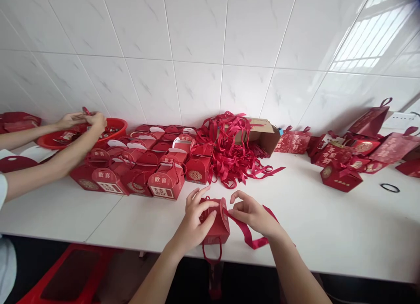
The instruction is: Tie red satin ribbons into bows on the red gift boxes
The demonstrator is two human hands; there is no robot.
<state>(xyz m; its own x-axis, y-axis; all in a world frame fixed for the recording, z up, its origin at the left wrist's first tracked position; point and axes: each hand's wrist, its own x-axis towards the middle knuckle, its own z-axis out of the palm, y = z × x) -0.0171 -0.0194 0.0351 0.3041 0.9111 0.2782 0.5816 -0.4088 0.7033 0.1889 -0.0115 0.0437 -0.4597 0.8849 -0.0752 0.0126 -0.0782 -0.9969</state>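
Note:
A small red gift box [220, 227] with a rounded top flap stands near the table's front edge, its red cord handle [212, 258] hanging over the edge. My left hand [196, 214] steadies the box at the top with thumb and forefinger, the other fingers raised and spread. Just right of the box, my right hand [251, 213] pinches a dark red ribbon [246, 237] between thumb and bent forefinger. The ribbon loops below that hand and comes out behind the wrist. Part of the box is hidden under my left hand.
Rows of closed gift boxes [166, 181] stand left of centre. Loose ribbons [231, 157] spill beside a cardboard box [267, 140]. Ribboned boxes [341, 175] and a black ring [390, 188] lie right. Another person's hands [85, 119] work over a red basin [120, 128].

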